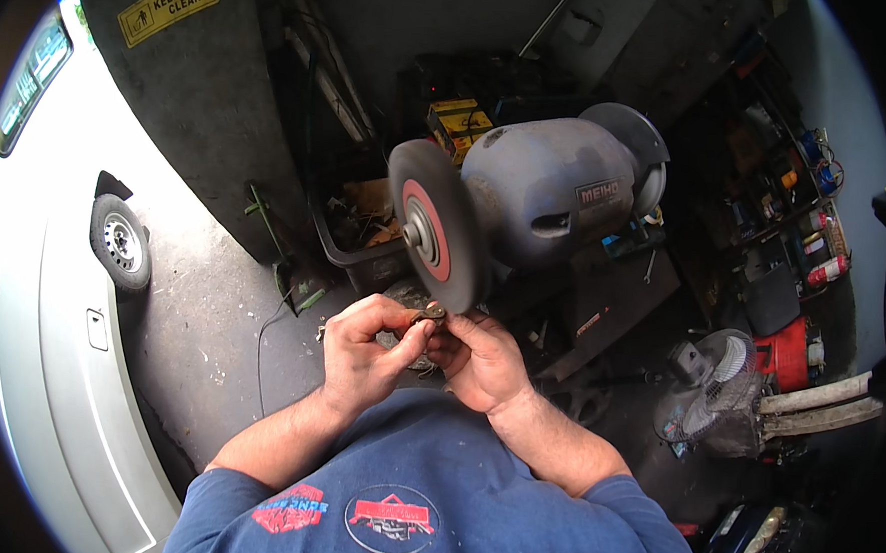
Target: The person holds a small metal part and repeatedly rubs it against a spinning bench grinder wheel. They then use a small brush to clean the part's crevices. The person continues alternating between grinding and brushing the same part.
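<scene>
Grinding a small metal part at the wheel

I see my left hand [359, 347] and right hand [479, 359] pinching a small metal piece [429, 314], seemingly touching the grinding wheel [436, 226] at six o'clock; next, steady light pressure.

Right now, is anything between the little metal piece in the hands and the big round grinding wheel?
Nothing visible. Both hands, left hand and right hand, pinch the small metal piece right at the grinding wheel rim.

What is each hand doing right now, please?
Left hand: closed on the small metal part.
Right hand: closed on the same part.
</scene>
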`<move>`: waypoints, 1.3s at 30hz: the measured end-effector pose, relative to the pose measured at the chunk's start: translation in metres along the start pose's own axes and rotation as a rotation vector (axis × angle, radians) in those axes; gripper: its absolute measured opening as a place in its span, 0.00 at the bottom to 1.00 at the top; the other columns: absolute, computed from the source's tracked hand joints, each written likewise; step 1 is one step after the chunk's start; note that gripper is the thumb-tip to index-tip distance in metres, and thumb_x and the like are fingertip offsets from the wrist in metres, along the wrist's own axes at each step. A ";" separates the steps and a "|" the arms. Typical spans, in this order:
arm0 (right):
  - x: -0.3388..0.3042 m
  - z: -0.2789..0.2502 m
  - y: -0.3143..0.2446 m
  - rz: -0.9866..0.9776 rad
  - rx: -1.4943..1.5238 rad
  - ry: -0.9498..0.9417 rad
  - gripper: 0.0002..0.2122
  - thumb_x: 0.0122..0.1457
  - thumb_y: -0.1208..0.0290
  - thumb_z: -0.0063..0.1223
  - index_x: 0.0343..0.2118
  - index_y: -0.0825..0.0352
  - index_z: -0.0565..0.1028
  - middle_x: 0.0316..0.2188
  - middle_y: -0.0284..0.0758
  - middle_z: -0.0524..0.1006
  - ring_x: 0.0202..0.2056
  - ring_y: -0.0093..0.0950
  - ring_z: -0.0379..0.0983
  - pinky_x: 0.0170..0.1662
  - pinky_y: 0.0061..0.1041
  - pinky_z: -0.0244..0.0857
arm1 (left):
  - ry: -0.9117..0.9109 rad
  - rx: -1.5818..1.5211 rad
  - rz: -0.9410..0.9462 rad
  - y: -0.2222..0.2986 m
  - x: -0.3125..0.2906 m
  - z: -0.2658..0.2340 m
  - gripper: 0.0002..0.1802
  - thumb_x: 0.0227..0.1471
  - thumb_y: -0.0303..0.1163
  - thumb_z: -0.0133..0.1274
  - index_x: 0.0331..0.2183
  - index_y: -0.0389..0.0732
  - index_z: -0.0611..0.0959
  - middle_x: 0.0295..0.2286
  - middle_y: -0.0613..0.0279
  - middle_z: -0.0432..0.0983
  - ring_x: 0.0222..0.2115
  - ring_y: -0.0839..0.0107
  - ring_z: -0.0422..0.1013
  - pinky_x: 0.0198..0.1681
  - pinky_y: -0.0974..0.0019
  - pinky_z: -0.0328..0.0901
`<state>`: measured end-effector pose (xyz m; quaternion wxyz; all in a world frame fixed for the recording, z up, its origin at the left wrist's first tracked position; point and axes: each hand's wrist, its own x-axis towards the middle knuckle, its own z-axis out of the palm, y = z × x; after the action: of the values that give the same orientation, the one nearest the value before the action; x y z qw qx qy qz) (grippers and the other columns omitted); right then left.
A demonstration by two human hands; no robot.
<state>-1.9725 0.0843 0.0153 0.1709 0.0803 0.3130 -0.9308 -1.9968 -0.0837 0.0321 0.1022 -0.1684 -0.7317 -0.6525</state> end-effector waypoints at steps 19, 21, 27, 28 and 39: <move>-0.017 0.003 0.005 -0.144 -0.315 -0.019 0.08 0.63 0.72 0.52 0.42 0.66 0.76 0.36 0.34 0.79 0.35 0.23 0.77 0.40 0.21 0.74 | -0.108 -0.195 0.049 -0.028 -0.025 -0.006 0.10 0.45 0.24 0.64 0.32 0.34 0.81 0.29 0.58 0.79 0.31 0.71 0.75 0.35 0.70 0.69; -0.017 0.001 0.004 -0.138 -0.304 0.008 0.08 0.64 0.71 0.52 0.42 0.67 0.76 0.36 0.34 0.79 0.35 0.23 0.78 0.40 0.22 0.74 | -0.129 -0.225 -0.045 -0.026 -0.027 -0.004 0.09 0.48 0.25 0.62 0.32 0.32 0.81 0.29 0.59 0.78 0.31 0.74 0.75 0.36 0.72 0.70; -0.013 0.005 0.000 -0.067 -0.189 0.076 0.09 0.65 0.69 0.49 0.43 0.67 0.75 0.35 0.35 0.79 0.35 0.26 0.78 0.39 0.23 0.73 | -0.187 -0.314 -0.400 -0.014 -0.013 -0.005 0.08 0.51 0.28 0.61 0.32 0.32 0.82 0.26 0.64 0.79 0.27 0.79 0.74 0.34 0.74 0.70; -0.012 0.007 -0.001 -0.056 -0.167 0.096 0.09 0.64 0.69 0.49 0.43 0.67 0.75 0.35 0.36 0.79 0.35 0.27 0.79 0.39 0.23 0.73 | -0.200 -0.367 -0.443 -0.013 -0.009 -0.005 0.08 0.52 0.28 0.62 0.32 0.32 0.82 0.26 0.64 0.79 0.27 0.80 0.73 0.33 0.75 0.70; 0.002 0.009 -0.016 -0.006 -0.206 0.060 0.08 0.62 0.71 0.50 0.39 0.70 0.74 0.31 0.40 0.79 0.31 0.28 0.79 0.34 0.22 0.77 | -0.243 -0.868 -0.781 -0.020 0.010 -0.011 0.08 0.56 0.29 0.57 0.33 0.32 0.81 0.25 0.60 0.77 0.24 0.75 0.74 0.30 0.71 0.71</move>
<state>-1.9803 0.0901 0.0304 0.1660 0.0892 0.4125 -0.8913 -2.0141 -0.0951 0.0187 -0.3082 0.0133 -0.4125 -0.8572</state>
